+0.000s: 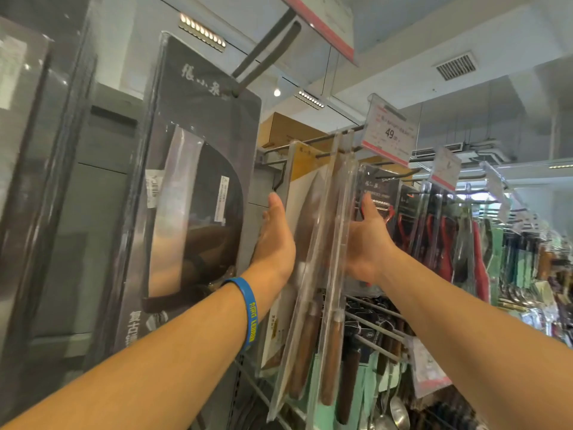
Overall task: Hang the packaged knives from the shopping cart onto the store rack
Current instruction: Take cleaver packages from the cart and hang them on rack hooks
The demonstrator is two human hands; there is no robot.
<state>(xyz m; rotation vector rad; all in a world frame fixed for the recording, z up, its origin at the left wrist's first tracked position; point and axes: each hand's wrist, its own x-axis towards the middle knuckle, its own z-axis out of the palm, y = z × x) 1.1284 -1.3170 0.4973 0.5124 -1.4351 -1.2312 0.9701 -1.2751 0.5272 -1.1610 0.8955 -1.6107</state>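
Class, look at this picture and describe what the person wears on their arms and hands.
The left forearm and right forearm are bare, with no sleeves in view. The left wrist carries a blue wristband with yellow lettering. The left hand and right hand are gloveless; no watch or ring shows.

Wire rack hooks (310,140) with hanging packaged knives (333,218), price tag (389,135) at the tip.

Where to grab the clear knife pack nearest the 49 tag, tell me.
Mid-height, across its flat faces, from the right: the knife pack hangs edge-on from the hook, handle end down, right hand open beside it.
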